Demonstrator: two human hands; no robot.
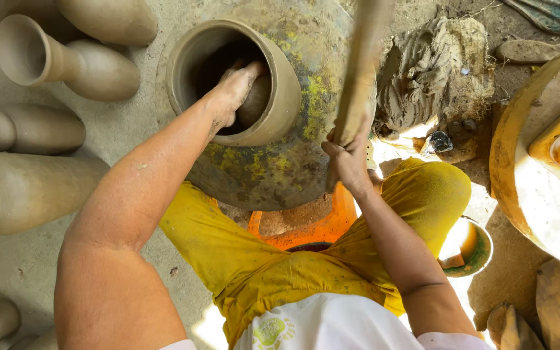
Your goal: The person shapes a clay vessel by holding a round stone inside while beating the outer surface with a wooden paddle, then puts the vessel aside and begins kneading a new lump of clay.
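You braced your left hand [238,87], clenched on a rounded anvil stone [255,100], inside the clay pot [273,129] on your lap, while your right hand [348,162] gripped the wooden paddle [361,71]; a misaligned strike could have dented the soft wall.

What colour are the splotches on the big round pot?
Yellow-green splotches on the brownish-grey big clay pot, clearest in the head view below the rim.

Sunlit dusty concrete floor [124,129]

Dirt floor [131,129]: unfired clay vases [66,61] lying sideways.
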